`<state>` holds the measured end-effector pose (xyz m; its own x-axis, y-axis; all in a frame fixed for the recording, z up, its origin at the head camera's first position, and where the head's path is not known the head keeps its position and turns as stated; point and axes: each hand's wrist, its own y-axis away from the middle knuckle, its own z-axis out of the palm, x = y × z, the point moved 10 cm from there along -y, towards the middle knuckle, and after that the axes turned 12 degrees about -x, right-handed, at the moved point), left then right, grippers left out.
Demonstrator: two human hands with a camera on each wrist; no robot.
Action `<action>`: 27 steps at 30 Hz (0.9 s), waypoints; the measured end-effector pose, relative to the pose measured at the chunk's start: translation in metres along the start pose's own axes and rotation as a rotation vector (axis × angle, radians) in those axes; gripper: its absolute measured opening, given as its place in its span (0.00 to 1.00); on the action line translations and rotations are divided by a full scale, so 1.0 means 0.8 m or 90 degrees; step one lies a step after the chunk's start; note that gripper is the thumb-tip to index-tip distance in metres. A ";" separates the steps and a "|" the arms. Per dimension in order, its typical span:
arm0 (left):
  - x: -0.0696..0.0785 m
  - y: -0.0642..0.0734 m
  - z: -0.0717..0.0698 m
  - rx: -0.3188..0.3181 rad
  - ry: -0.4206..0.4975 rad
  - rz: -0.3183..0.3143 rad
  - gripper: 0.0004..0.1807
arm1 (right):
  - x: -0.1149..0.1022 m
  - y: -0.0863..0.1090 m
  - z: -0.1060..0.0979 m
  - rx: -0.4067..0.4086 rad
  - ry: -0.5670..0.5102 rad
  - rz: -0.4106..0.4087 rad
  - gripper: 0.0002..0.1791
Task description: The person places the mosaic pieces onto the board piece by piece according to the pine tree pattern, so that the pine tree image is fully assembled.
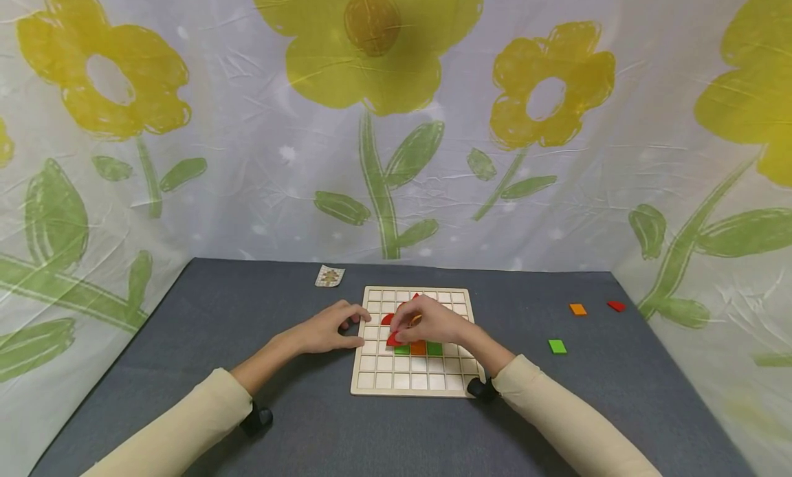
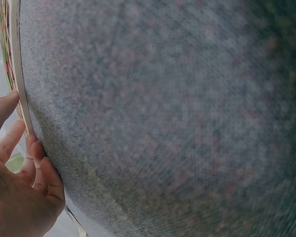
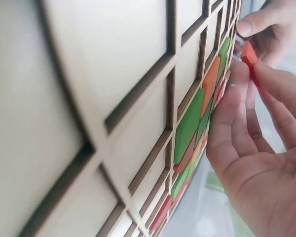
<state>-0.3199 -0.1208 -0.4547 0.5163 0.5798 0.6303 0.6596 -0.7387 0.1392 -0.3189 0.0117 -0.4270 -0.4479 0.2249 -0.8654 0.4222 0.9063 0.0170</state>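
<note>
A wooden grid board (image 1: 376,381) lies on the table, with green and orange square tiles and red pieces set in its middle cells. Between thumb and fingers, my right hand (image 1: 427,319) pinches a red tile (image 3: 249,55) just above the board, left of the filled cells. That hand covers part of the pattern. My left hand (image 1: 331,328) rests at the board's left edge, its thumb and fingertips touching the rim (image 2: 20,79) and its fingers loosely bent.
A small patterned card (image 1: 330,276) lies behind the board to the left. On the right of the dark table (image 1: 297,429) are an orange tile (image 1: 578,309), a red piece (image 1: 616,306) and a green tile (image 1: 557,346). A flowered cloth (image 1: 247,188) hangs behind.
</note>
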 end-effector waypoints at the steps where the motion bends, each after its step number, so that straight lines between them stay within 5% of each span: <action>1: -0.001 0.000 0.000 -0.001 0.001 -0.001 0.23 | 0.000 -0.002 0.001 0.001 0.006 0.001 0.04; 27: -0.001 0.002 -0.001 0.005 0.003 -0.024 0.23 | -0.008 -0.016 0.011 -0.012 0.077 0.024 0.04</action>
<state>-0.3200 -0.1226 -0.4545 0.4892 0.6051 0.6281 0.6822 -0.7142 0.1568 -0.3141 -0.0047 -0.4260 -0.5241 0.2992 -0.7974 0.4259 0.9029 0.0588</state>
